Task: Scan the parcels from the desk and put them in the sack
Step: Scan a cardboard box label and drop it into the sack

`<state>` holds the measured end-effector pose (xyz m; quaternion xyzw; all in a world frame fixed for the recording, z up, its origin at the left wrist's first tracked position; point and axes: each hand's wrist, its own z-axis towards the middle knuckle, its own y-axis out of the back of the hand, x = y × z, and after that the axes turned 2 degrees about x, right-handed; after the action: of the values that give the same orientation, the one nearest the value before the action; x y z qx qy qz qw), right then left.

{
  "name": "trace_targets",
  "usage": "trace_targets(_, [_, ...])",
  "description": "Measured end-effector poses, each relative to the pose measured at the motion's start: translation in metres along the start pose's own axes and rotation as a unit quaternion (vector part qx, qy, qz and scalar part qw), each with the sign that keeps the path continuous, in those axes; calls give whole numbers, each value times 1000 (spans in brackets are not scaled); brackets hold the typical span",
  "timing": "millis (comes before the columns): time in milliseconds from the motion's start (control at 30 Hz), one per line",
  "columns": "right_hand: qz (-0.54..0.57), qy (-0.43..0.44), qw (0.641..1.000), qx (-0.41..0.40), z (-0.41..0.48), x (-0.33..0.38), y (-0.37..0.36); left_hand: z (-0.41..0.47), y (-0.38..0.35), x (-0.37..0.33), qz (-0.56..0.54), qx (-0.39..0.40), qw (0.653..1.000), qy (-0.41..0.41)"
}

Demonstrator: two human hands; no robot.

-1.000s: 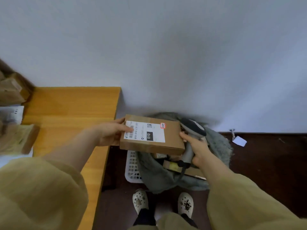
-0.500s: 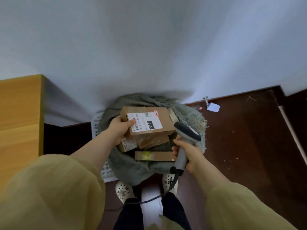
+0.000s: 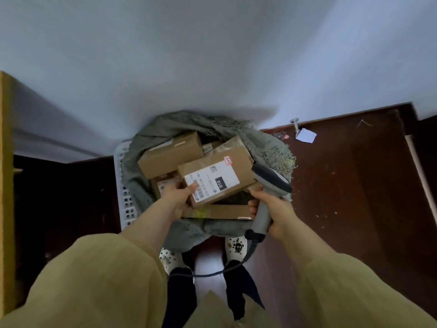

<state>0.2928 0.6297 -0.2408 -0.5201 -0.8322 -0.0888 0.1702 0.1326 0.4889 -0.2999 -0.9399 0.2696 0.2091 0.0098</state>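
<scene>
My left hand grips the near left corner of a brown parcel with a white label, thumb on the label. The parcel is tilted inside the mouth of the grey-green sack, on top of other parcels. One larger box lies behind it, and a flat one lies in front. My right hand holds a grey barcode scanner by its handle, just right of the parcel; its cable runs down between my feet.
The sack sits in a white perforated basket against the white wall. The yellow wooden desk's edge shows at far left. Dark wooden floor spreads to the right, with a door stop and a paper scrap near the wall.
The view swung right, away from the desk. My left hand carried the labelled parcel from beside the desk down into the sack; my right hand with the scanner stayed next to it.
</scene>
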Motion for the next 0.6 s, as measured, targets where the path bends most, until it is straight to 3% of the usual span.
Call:
trace_targets(100, [-15,2,1000,5,7,0,-1,12,-4,-3,-38,-26,998,-36])
trace_targets(233, [-28,-10,999,24,10,-7,-7,32,-6,-4,19,-93,995,-32])
trace_targets(367, [-53,-16,998,43,7,-14,-16,30,-4,-3,39,-81,996,-24])
trace_targets(600, [-95,-9,992,81,-33,-10,-53,-33,33,-26,61,-93,987,-113])
